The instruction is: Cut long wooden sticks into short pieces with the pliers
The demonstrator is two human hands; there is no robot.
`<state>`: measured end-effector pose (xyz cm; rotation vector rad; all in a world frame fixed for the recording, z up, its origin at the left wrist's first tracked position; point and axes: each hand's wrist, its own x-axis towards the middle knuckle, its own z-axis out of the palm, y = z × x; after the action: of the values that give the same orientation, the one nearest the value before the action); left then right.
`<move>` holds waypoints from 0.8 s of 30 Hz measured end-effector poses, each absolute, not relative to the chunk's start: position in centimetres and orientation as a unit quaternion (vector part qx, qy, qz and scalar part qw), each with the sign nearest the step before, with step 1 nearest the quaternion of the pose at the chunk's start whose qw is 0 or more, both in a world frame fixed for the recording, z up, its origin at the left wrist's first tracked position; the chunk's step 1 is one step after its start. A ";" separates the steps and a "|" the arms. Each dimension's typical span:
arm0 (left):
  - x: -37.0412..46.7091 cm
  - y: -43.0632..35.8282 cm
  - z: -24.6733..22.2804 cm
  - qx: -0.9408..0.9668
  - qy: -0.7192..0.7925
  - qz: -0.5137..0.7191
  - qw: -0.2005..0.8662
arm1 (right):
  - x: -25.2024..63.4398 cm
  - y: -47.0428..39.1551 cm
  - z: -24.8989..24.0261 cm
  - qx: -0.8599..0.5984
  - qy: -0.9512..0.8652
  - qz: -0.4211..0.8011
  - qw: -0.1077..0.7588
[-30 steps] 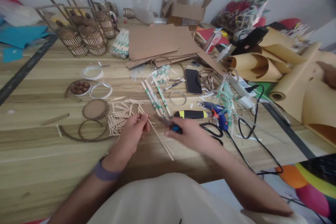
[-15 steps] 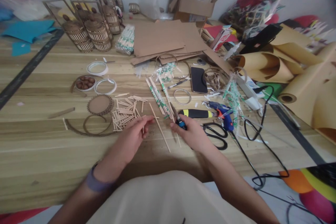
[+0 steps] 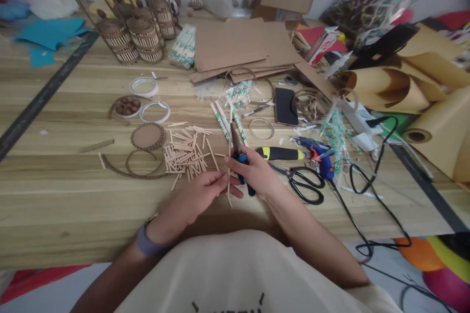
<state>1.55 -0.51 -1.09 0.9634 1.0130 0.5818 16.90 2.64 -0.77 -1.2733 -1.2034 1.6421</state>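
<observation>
Upright between the fingertips of my left hand (image 3: 205, 193) is a slender wooden chopstick (image 3: 229, 186). My right hand (image 3: 257, 173) is closed around blue-handled pliers (image 3: 241, 159), whose dark jaws point away from me alongside the chopstick. My right thumb and fingers are also close to the chopstick; whether they touch it I cannot tell. Left of the hands lies a pile of short cut sticks (image 3: 185, 151), with a longer stick (image 3: 212, 154) at its right edge. Beyond the pliers are chopsticks in green-printed wrappers (image 3: 220, 120).
Black-handled scissors (image 3: 306, 183), a yellow-black handled tool (image 3: 281, 153) and a blue glue gun (image 3: 319, 151) with a trailing cable lie to the right. A phone (image 3: 286, 106) and cardboard sheets (image 3: 242, 46) are farther back. Tape rolls (image 3: 155, 112) and a cardboard disc (image 3: 148, 136) sit left.
My left hand has moved right, close to the right hand, and now holds a chopstick. The right hand has turned the pliers more upright. The longer stick lying between the hands is no longer there.
</observation>
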 end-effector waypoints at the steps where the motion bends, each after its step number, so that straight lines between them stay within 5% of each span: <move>1: 1.6 -0.6 -1.1 0.441 0.455 0.270 0.725 | 16.6 2.6 -1.0 -0.488 -0.450 0.654 0.364; 5: 1.6 -0.6 -1.6 0.435 0.458 0.302 0.714 | 16.4 2.4 -1.4 -0.487 -0.460 0.642 0.372; 11: 1.3 0.3 -1.4 0.285 0.489 0.459 0.685 | 17.5 1.3 -1.5 -0.582 -0.610 0.377 0.384; 24: 2.4 0.3 -1.5 0.317 0.462 0.480 0.675 | 16.7 0.1 -2.8 -0.563 -0.701 0.296 0.323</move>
<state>2.43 0.32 -1.52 0.7141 1.0387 1.0802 16.67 0.09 -2.80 -1.4773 -1.8402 0.7774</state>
